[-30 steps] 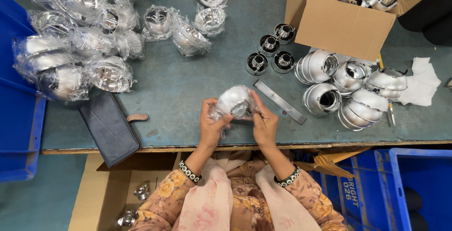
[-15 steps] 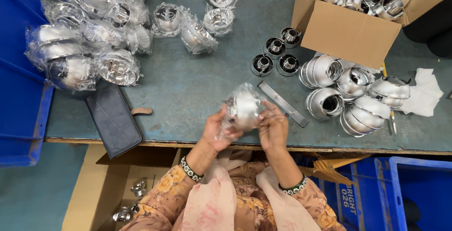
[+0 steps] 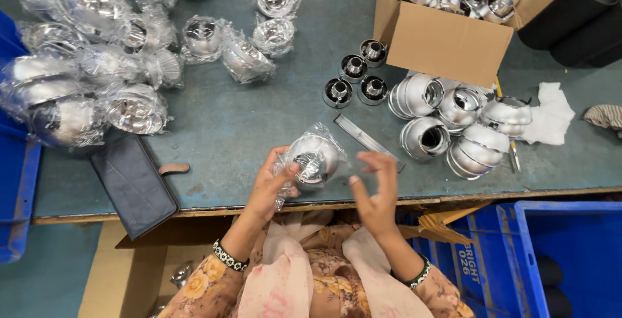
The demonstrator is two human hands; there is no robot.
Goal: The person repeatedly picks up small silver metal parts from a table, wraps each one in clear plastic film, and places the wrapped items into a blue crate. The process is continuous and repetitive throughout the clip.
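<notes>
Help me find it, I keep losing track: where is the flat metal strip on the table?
In the head view the flat metal strip lies slanted on the table, right of centre, just beyond the right hand and below the four small black-rimmed cups.

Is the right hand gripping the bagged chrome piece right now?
No, the right hand is open beside the bagged chrome piece, apart from it, and only the left hand holds it.

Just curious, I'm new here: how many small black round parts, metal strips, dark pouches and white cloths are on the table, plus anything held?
Small black round parts: 4
Metal strip: 1
Dark pouch: 1
White cloth: 1
Bagged chrome shell in left hand: 1
Total: 8
</notes>
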